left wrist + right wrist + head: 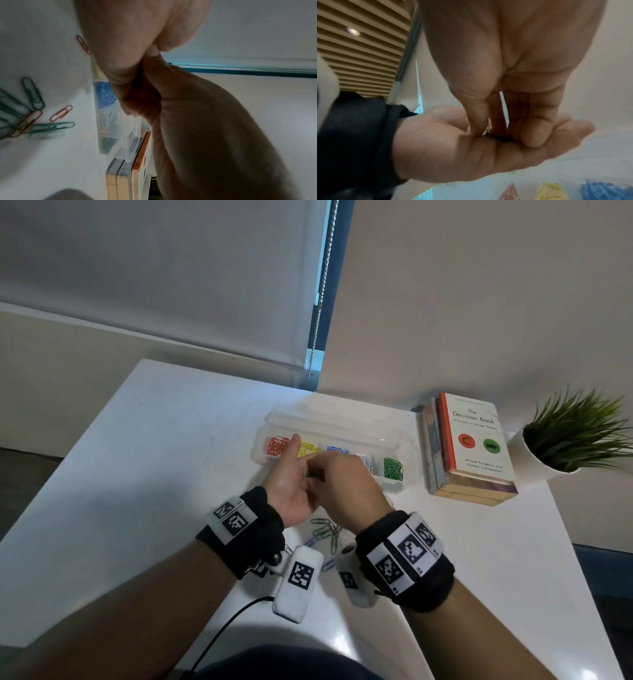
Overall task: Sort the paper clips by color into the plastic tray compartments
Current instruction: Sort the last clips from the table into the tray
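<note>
A small dark clip (498,138), probably green though it is in shadow, lies on the upturned left hand (291,491), whose fingers are straight and relaxed. The right hand (346,491) reaches into that palm, thumb and bent fingers (534,132) pinching the clip. Both hands hover just in front of the tray (394,436), partly covering its near edge. The tray holds red (277,445), yellow (308,448), blue (337,450), pale and green (393,468) clips, each color in its own compartment, left to right. A loose pile (325,530) of green and red clips lies on the surface (154,457) below the wrists, near its front edge. Books (476,446) stand just beside the tray's right end, a plant (579,436) beyond them at the right edge. Left of the tray the surface is open.
</note>
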A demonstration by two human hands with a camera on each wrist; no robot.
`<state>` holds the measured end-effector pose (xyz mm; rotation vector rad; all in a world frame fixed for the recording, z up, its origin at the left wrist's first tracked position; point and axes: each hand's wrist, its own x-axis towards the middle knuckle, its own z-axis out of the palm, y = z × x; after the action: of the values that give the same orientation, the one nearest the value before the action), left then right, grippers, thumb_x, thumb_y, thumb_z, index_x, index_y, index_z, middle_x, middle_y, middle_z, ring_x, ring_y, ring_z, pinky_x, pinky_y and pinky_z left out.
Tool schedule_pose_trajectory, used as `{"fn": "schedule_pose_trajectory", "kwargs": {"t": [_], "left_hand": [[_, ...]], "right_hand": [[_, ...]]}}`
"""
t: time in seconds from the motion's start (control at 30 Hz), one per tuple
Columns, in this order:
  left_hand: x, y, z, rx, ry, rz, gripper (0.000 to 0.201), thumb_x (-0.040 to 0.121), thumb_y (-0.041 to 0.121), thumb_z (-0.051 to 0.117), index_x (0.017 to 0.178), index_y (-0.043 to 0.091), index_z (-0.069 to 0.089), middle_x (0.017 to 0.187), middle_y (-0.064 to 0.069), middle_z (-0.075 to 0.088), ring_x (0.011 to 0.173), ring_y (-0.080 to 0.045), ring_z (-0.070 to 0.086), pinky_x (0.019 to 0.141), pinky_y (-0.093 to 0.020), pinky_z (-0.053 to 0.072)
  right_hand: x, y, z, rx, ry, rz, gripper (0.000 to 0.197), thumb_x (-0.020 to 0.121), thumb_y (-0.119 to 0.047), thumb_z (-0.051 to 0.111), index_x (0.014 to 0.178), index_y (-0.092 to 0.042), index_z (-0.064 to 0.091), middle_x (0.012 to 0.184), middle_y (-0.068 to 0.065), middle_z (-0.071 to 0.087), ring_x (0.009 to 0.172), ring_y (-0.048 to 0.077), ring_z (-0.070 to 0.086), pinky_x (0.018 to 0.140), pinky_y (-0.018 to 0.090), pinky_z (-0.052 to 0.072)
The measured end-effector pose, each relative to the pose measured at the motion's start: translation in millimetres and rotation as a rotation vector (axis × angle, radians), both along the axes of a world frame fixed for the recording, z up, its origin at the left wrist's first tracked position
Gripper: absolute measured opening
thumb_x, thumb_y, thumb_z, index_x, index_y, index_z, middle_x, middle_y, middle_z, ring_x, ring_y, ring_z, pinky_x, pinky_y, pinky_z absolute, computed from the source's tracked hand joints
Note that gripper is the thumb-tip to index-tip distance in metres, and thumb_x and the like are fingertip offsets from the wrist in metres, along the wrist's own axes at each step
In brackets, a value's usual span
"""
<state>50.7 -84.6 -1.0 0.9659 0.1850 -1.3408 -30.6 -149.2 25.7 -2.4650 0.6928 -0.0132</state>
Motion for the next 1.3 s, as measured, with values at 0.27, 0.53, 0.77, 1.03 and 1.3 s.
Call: {"fn": "schedule_pose_trajectory", "kwargs": {"t": [0.27,0.53,0.77,1.03,1.3], "left_hand": [[-14,-10,8,-0.086,-0.044,-0.071,0.064,0.098,0.06,0.024,0.113,0.009,0.06,0.107,-0.009,0.064,0.094,-0.021,0.063,0.082,-0.031,0.049],[-17,-10,1,-0.071,-0.141,-0.171,0.047,0.101,0.041,0.037,0.122,0.004,0.057,0.112,-0.016,0.063,0.097,-0.03,0.064,0.091,-0.041,0.051],[12,23,-14,0.068,-0.377,-0.198,0.023,0.096,0.024,0.054,0.109,0.007,0.062,0.097,-0.009,0.067,0.081,-0.021,0.062,0.074,-0.032,0.05],[34,64,-36,0.374,-1.077,-0.496,0.012,0.09,0.023,0.061,0.102,0.024,0.063,0.088,0.005,0.063,0.078,-0.014,0.058,0.071,-0.026,0.045],[7,98,-46,0.507,-1.512,-0.918,0.091,0.071,0.037,0.081,0.147,0.021,0.033,0.134,0.001,0.035,0.118,-0.015,0.041,0.102,-0.027,0.037]], "right_hand": [[-14,-15,4,0.049,-0.034,-0.108,0.003,0.083,-0.015,0.062,0.087,-0.014,0.062,0.081,0.002,0.065,0.07,0.016,0.053,0.057,0.022,0.032],[-32,-44,-3,0.093,-0.062,-0.245,0.005,0.083,-0.011,0.063,0.084,-0.014,0.067,0.073,0.001,0.066,0.065,0.017,0.058,0.063,0.023,0.051],[-47,-108,-13,-0.088,0.081,-0.467,0.014,0.089,-0.017,0.062,0.101,-0.014,0.067,0.095,0.006,0.068,0.078,0.018,0.058,0.069,0.028,0.046],[-44,-106,-14,-0.165,0.225,-0.415,0.017,0.091,-0.025,0.059,0.098,-0.013,0.069,0.096,0.009,0.069,0.082,0.023,0.061,0.073,0.032,0.051],[-61,-22,-23,-0.003,0.305,-0.031,0.044,0.085,-0.034,0.067,0.126,-0.024,0.056,0.126,0.002,0.056,0.111,0.019,0.055,0.093,0.037,0.047]]}}
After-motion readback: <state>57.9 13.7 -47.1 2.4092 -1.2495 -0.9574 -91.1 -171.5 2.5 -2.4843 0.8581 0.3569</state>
